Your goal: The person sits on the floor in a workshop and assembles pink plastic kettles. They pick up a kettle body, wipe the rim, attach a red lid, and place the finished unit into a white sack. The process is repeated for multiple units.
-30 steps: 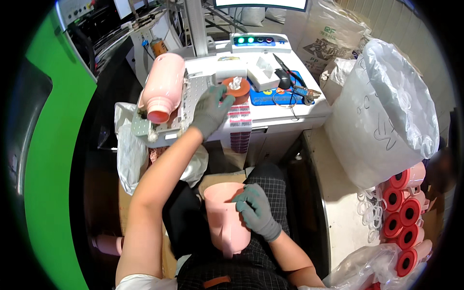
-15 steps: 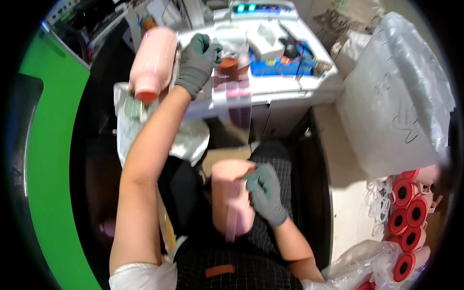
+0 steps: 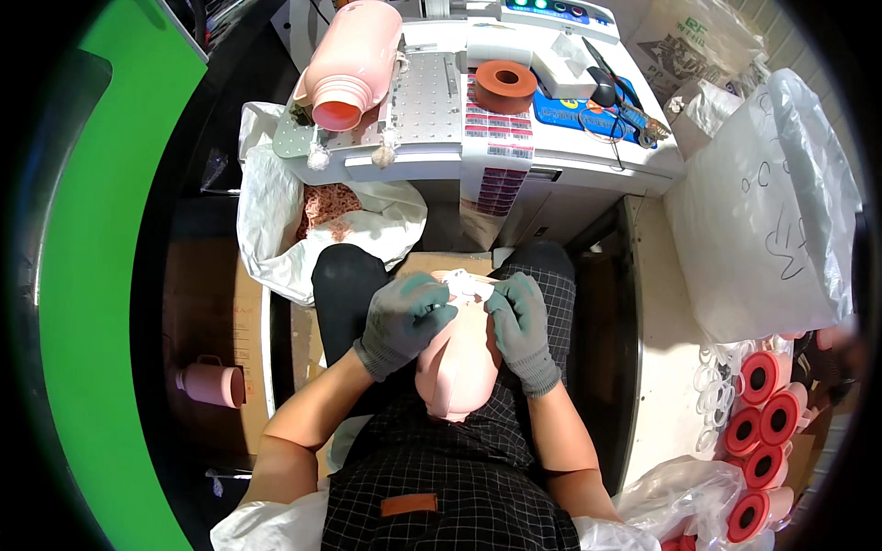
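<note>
two gloved hands, left (image 3: 402, 317), right (image 3: 521, 321), pinching white label (image 3: 470, 287) on pink bottle (image 3: 455, 363), lap-level.

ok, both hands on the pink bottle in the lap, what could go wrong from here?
1. The bottle lies on the lap, gripped only near its top by the left hand and right hand; it could roll off.
2. The small white piece pinched between them could slip from gloved fingers.
3. The second bottle overhangs the bench edge and might tip down.
</note>
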Demonstrator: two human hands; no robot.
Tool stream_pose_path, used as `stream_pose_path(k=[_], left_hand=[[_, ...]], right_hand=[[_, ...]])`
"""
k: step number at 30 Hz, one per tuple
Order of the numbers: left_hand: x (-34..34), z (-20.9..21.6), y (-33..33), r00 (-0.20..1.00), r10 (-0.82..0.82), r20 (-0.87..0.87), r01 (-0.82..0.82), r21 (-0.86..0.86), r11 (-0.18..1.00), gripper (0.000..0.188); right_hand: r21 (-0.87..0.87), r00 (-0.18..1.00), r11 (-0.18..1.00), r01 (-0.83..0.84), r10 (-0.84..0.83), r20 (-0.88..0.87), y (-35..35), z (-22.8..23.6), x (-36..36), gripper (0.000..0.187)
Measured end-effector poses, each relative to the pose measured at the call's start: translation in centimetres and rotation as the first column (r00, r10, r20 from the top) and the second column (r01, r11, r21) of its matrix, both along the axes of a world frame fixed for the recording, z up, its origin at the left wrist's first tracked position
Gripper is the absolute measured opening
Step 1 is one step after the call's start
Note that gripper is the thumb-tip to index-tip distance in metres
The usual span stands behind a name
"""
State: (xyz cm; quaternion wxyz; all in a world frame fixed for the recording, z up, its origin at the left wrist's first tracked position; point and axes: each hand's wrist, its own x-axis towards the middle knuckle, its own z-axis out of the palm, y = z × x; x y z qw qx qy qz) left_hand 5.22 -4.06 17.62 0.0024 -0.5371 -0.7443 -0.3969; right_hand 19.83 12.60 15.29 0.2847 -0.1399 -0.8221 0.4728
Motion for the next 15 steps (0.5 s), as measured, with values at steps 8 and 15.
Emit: stream_pose_path(k=[8,15], left_hand=[[-1.7,-0.1,1.7,0.974,-0.139,-0.179,0.162,0.124,0.979,0.019],[-2.6,-0.7,3.3,0.967,-0.255,0.009,0.250,0.169,0.953,0.029]], right_hand=[[0.169,0.999,0.986,-0.008,0.015,-0.042,-0.3,-0.1,-0.7,0.005],[0.024,1.000,1.000,-0.019,0.020,-0.013,-0.1,-0.5,-0.5,0.008]])
